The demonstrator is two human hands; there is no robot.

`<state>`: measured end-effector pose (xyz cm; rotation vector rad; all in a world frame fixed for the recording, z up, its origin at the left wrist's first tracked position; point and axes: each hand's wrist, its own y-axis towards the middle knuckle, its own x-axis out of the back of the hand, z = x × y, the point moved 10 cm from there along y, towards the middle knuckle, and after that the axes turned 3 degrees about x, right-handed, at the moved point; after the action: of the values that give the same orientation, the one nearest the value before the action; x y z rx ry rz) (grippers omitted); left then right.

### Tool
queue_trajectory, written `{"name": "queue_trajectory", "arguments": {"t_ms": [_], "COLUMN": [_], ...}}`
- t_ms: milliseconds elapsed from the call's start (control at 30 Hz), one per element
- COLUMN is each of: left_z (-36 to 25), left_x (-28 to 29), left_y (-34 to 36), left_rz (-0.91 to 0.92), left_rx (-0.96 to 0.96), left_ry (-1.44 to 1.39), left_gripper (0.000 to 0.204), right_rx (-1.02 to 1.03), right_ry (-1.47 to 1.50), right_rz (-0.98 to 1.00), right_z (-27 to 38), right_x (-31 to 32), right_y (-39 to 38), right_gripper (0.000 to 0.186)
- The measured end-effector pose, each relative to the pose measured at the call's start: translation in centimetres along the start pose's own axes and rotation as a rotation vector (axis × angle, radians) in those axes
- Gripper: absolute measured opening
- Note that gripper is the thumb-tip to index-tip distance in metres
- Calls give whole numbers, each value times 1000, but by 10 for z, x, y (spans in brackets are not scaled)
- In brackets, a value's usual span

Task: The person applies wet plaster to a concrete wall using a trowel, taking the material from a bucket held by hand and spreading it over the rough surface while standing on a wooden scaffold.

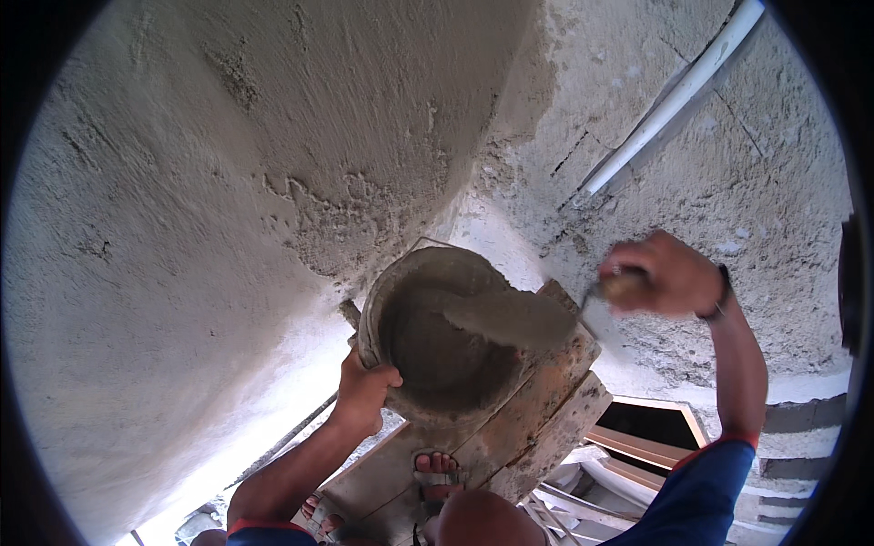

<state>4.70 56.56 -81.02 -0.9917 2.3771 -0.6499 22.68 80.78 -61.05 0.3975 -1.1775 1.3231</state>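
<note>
My left hand grips the near left rim of a round, mortar-crusted bucket, thumb over the edge. Wet grey mortar lies inside it, and a thin wire handle shows at its far rim. To the right, my right hand, slightly blurred, is closed around the handle of a trowel. The trowel blade, coated with mortar, reaches left over the bucket's right rim and partly covers the opening. Whether the blade touches the mortar inside, I cannot tell.
The bucket sits over wooden planks, where my sandalled feet stand. Freshly plastered wall fills the left. A rougher wall meets it at a corner and carries a white pipe. Below right is a wooden frame.
</note>
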Motion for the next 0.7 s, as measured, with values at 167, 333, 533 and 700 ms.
{"name": "queue_trajectory", "arguments": {"t_ms": [167, 333, 533, 700], "left_z": [33, 29, 23, 8], "left_x": [-6, 9, 2, -11], "left_y": [10, 8, 6, 4], "left_rz": [34, -2, 9, 38], "left_rx": [109, 101, 68, -42], "left_ry": [22, 53, 41, 134], "left_gripper": [54, 55, 55, 55], "right_rx": [-21, 69, -270, 3], "right_ry": [-487, -711, 30, -607], "right_rz": [-441, -645, -228, -190], "right_z": [-48, -8, -41, 28], "right_x": [121, 174, 1, -88], "right_y": [75, -5, -34, -20], "right_gripper": [16, 21, 16, 27]}}
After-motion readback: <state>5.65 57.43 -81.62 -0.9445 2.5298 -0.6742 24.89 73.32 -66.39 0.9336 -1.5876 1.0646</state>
